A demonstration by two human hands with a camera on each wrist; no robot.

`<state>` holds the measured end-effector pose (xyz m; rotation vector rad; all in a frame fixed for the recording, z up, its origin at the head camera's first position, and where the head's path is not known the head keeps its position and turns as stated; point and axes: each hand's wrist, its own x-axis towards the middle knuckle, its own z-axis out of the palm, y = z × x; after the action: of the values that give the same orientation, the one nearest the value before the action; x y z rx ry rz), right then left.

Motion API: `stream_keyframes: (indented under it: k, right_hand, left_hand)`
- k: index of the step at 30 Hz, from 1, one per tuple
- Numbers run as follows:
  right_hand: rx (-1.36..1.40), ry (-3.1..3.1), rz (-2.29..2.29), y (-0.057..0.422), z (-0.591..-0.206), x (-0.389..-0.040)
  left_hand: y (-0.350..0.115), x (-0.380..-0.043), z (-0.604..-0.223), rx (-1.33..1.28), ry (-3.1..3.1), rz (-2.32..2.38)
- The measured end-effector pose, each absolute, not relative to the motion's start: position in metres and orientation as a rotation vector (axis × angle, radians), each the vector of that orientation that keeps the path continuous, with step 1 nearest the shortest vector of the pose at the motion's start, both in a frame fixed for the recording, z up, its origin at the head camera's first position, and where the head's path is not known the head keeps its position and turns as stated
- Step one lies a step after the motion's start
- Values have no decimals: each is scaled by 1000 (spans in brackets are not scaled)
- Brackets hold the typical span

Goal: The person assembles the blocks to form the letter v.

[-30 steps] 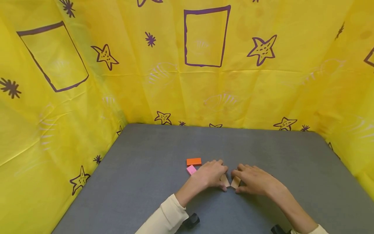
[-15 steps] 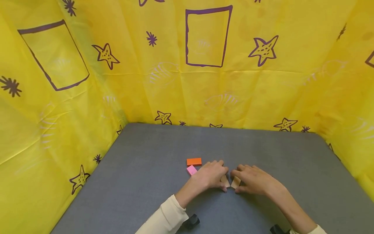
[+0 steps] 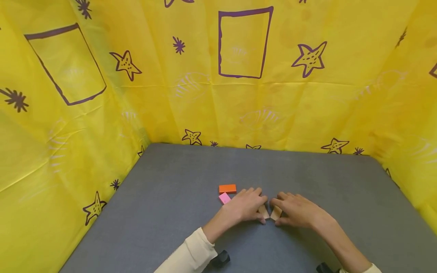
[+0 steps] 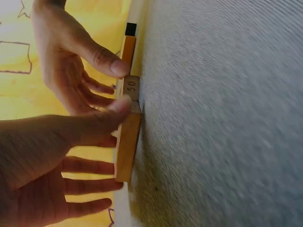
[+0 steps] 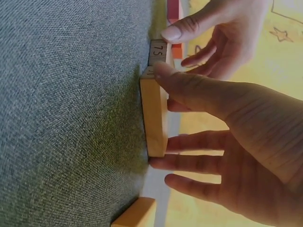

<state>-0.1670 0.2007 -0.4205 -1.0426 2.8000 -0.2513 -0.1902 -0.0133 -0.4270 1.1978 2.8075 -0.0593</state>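
Observation:
My left hand [image 3: 245, 205] pinches a pale wooden block [image 3: 264, 212] between thumb and fingers on the grey table. Its end, marked "75", shows in the right wrist view. Facing it, my right hand [image 3: 300, 210] pinches a second wooden block [image 3: 276, 213], whose "50" end [image 4: 131, 86] appears in the left wrist view. The two blocks stand at an angle, their near corners nearly meeting in the head view. On each block the thumb [image 5: 165, 72] sits at the near end and fingertips reach the far side. My hands cover much of both blocks.
An orange block [image 3: 227, 189] and a pink block [image 3: 224, 198] lie just left of my left hand. Another orange-toned block [image 5: 137, 213] stands beyond my right hand, mostly hidden from the head view. Yellow patterned cloth [image 3: 191, 106] walls in the table [image 3: 164, 182].

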Motion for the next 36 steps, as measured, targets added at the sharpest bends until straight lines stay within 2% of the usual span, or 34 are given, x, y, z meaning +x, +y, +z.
stream_keyframes:
  k: [9, 17, 29, 36]
  right_hand:
    - [-906, 2800, -348, 210, -413, -163]
    - [-852, 2846, -374, 228, -404, -160]
    - [-849, 2868, -363, 244, -402, -156]
    - [-747, 2826, -399, 252, -403, -155]
  left_hand:
    - [-38, -185, -430, 1314, 2665, 38]
    - [-51, -177, -431, 1400, 2462, -57]
    - [-54, -172, -431, 1355, 2396, -108]
    - [-53, -170, -428, 1363, 2391, -152]
